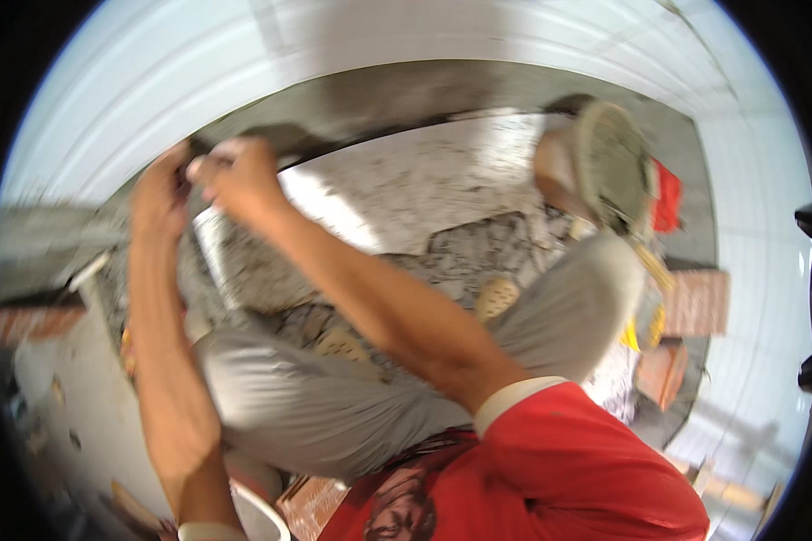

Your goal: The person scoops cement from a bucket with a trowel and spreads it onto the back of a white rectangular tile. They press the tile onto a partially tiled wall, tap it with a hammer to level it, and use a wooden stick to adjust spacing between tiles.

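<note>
Both my hands are at the far left, close together at the foot of the white panelled wall (198,72). My left hand (161,194) has its fingers curled inward beside the wall's lower edge. My right hand (242,176) is closed, with thumb and fingertips pressed together toward the left hand. Whatever lies between the fingers is too small and blurred to name. Below the wall runs a grey, partly damp cement strip (406,95). Alongside it lies a pale, dirt-smeared sheet (406,171), bright with glare near my right wrist.
A bucket of grey mortar (615,162) stands at the far right, with a red object (666,197) behind it. Bricks (699,302) lie along the right side. Dark-patterned crumpled sheeting (483,252) surrounds my beige perforated shoes (496,298). A pale board (108,397) is at the left.
</note>
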### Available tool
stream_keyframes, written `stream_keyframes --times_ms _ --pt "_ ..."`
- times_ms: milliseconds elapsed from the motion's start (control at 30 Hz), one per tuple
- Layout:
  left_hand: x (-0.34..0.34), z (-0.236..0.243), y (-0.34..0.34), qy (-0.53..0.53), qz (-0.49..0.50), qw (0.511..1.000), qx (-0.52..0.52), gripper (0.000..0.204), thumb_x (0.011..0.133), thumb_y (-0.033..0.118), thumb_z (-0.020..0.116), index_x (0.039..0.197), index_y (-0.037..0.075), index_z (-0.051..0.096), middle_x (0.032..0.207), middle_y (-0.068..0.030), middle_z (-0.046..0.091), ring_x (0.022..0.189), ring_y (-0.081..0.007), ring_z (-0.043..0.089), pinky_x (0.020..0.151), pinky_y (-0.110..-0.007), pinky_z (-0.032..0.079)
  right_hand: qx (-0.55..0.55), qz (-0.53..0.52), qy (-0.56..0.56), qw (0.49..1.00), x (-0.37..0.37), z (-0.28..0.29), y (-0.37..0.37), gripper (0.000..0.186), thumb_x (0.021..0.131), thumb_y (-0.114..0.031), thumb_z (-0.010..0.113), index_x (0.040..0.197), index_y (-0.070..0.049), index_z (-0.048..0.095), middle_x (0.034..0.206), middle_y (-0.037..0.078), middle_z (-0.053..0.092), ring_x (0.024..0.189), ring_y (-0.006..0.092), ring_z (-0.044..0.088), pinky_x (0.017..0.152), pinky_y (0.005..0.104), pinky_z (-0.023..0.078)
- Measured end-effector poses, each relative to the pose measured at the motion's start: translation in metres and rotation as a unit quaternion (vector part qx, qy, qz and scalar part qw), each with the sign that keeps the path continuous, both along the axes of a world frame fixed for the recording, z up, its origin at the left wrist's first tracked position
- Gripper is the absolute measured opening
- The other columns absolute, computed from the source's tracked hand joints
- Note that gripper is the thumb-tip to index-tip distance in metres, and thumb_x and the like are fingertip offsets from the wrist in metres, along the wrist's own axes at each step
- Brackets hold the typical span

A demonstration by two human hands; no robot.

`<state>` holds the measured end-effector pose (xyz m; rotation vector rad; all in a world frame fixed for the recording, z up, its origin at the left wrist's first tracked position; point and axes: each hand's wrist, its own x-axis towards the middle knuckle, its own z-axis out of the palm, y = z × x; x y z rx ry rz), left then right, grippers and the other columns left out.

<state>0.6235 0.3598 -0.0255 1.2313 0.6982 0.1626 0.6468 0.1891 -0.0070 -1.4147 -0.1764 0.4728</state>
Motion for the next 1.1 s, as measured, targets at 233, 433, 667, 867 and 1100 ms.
stream_keyframes --times_ms 233,433,667,867,1100 --pt "-0.007 -0.037 0.055 -0.029 -0.030 0.999 0.017 0.032 0.099 0.013 0.063 0.130 0.005 0.066 0.121 0.0008 0.068 0.107 -0.0107 0.060 0.102 -0.030 0.044 -0.185 0.046 -0.040 0.981 -0.063 0.052 -0.177 0.040 0.093 -0.029 0.067 0.117 0.003 0.066 0.104 0.024 0.071 0.094 0.0312 0.070 0.082 0.0400 0.054" --pt "-0.009 -0.040 0.086 -0.020 -0.022 0.999 -0.041 0.028 0.103 0.016 0.059 0.128 0.005 0.065 0.119 0.0006 0.065 0.112 -0.0095 0.056 0.104 -0.032 0.041 -0.103 0.091 -0.156 0.978 -0.078 0.126 -0.374 0.026 0.099 -0.022 0.066 0.111 0.001 0.070 0.092 0.012 0.072 0.090 0.0220 0.071 0.076 0.0336 0.056" --pt "-0.012 -0.024 0.093 0.020 0.032 0.999 -0.024 0.024 0.103 0.009 0.059 0.125 0.002 0.064 0.111 -0.0046 0.068 0.103 -0.0131 0.060 0.099 -0.033 0.047 -0.483 -0.101 0.010 0.870 -0.090 -0.003 -0.597 0.019 0.095 -0.018 0.064 0.105 -0.005 0.074 0.093 0.011 0.075 0.084 0.0267 0.073 0.074 0.0406 0.058" --pt "-0.015 -0.022 0.102 0.027 0.066 0.997 -0.004 0.025 0.106 0.013 0.054 0.126 0.001 0.064 0.109 -0.0044 0.071 0.099 -0.0142 0.062 0.096 -0.033 0.049 -0.749 -0.172 -0.204 0.607 -0.050 -0.126 -0.726 0.028 0.089 -0.015 0.063 0.113 -0.002 0.068 0.110 0.024 0.070 0.101 0.0460 0.066 0.083 0.0493 0.054" --pt "-0.009 -0.020 0.113 -0.011 -0.048 0.999 0.004 0.025 0.107 0.013 0.053 0.127 0.004 0.066 0.106 -0.0045 0.072 0.095 -0.0138 0.063 0.093 -0.033 0.049 -0.725 -0.233 -0.076 0.643 0.019 -0.142 -0.790 0.045 0.083 -0.010 0.070 0.128 -0.008 0.063 0.126 0.021 0.062 0.116 0.0425 0.059 0.095 0.0500 0.053"
